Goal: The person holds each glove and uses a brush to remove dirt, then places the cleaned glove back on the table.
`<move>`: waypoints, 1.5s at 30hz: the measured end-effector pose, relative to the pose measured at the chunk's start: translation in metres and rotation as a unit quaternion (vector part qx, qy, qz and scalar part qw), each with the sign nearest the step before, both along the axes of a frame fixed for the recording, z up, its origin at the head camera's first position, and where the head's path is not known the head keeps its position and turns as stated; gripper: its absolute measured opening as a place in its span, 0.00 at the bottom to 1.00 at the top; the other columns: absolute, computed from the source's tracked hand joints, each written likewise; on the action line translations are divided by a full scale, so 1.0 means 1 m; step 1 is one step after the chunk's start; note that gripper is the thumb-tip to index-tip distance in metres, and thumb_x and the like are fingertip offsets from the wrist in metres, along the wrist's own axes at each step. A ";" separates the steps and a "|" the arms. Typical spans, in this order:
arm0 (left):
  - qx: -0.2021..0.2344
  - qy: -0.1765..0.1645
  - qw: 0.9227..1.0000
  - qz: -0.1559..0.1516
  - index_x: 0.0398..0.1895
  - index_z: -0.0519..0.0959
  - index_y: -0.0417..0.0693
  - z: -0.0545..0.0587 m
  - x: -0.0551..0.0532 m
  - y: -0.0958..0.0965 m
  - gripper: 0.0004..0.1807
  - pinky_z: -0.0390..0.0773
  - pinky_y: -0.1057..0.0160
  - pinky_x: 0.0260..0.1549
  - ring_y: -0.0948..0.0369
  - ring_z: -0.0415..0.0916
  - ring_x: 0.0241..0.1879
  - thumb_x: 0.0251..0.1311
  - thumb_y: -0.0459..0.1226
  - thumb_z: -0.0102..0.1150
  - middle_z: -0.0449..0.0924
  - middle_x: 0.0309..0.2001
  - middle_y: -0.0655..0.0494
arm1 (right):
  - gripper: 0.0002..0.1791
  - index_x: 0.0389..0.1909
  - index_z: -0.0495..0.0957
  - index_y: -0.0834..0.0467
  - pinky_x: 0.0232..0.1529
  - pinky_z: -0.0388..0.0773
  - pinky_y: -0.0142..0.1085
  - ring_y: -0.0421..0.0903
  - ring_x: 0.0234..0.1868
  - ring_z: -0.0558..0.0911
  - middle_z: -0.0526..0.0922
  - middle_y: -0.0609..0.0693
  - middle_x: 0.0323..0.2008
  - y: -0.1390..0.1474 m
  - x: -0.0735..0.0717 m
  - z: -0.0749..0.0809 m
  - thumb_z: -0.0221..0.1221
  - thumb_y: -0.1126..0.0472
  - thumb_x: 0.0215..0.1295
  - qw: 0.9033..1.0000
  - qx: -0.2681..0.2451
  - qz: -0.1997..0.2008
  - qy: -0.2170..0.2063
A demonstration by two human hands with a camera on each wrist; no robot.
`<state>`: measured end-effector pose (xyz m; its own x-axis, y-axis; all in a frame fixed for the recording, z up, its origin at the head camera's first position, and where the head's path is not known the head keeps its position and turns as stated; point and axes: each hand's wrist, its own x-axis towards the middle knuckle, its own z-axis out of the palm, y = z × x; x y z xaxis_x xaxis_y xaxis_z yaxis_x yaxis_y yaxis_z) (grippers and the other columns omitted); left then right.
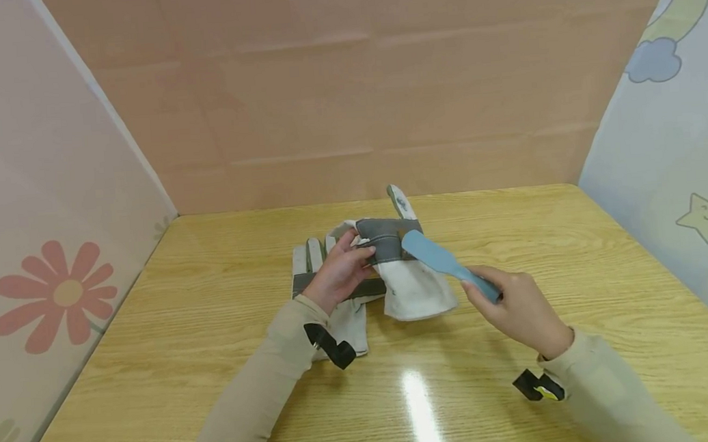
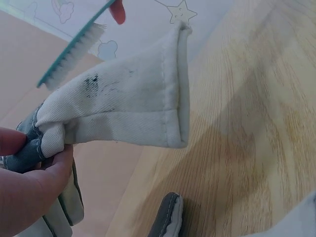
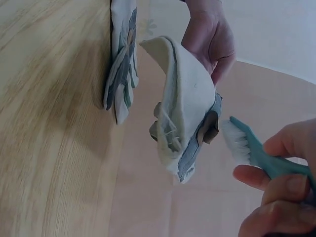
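A white and grey work glove (image 1: 417,292) is held up off the table, its wide cuff facing the right and front. My left hand (image 1: 344,271) pinches it at the grey band between thumb and fingers. Dark smudges mark the white cloth of this glove (image 2: 118,98) in the left wrist view. In my right hand (image 1: 523,308) is a blue brush (image 1: 436,255), gripped by its handle. White bristles of the brush (image 3: 236,143) point toward the glove, with a small gap between them in the right wrist view. A second matching glove (image 1: 349,324) lies flat on the table, under my left hand.
The wooden table (image 1: 209,258) meets a plain brownish back wall (image 1: 346,112). Side panels stand at left and right: the left panel (image 1: 112,197) has flower drawings, the right panel (image 1: 664,158) a moon, cloud and star. Light reflects off the table's front.
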<state>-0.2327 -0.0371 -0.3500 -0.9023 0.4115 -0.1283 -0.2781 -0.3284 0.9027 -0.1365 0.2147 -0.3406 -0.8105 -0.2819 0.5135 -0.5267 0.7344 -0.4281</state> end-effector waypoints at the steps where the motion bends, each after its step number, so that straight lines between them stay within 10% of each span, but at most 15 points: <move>1: 0.002 -0.001 1.000 -0.001 0.71 0.52 0.52 0.000 0.000 0.000 0.30 0.61 0.46 0.64 0.45 0.57 0.68 0.67 0.25 0.37 0.56 0.71 0.43 | 0.11 0.43 0.80 0.66 0.12 0.59 0.24 0.23 0.11 0.54 0.71 0.42 0.12 -0.001 0.000 0.000 0.58 0.67 0.60 1.000 -0.004 0.001 0.000; 10: 0.015 -0.001 1.000 -0.003 0.72 0.49 0.52 -0.001 -0.001 -0.001 0.31 0.59 0.45 0.65 0.44 0.56 0.69 0.68 0.25 0.36 0.54 0.71 0.43 | 0.11 0.41 0.80 0.66 0.12 0.59 0.22 0.22 0.11 0.56 0.83 0.52 0.21 -0.002 -0.001 -0.002 0.60 0.69 0.57 1.000 0.009 0.021 0.011; 45: 0.004 -0.004 1.000 -0.010 0.72 0.49 0.53 0.001 0.001 -0.001 0.31 0.73 0.61 0.46 0.44 0.59 0.67 0.68 0.25 0.36 0.57 0.70 0.41 | 0.11 0.42 0.81 0.64 0.13 0.60 0.25 0.27 0.11 0.58 0.78 0.48 0.16 0.003 0.001 0.003 0.59 0.68 0.58 0.999 -0.022 -0.028 0.009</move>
<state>-0.2316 -0.0379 -0.3490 -0.8929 0.4305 -0.1322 -0.2922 -0.3305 0.8974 -0.1350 0.2174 -0.3379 -0.8144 -0.2124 0.5400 -0.4933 0.7434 -0.4516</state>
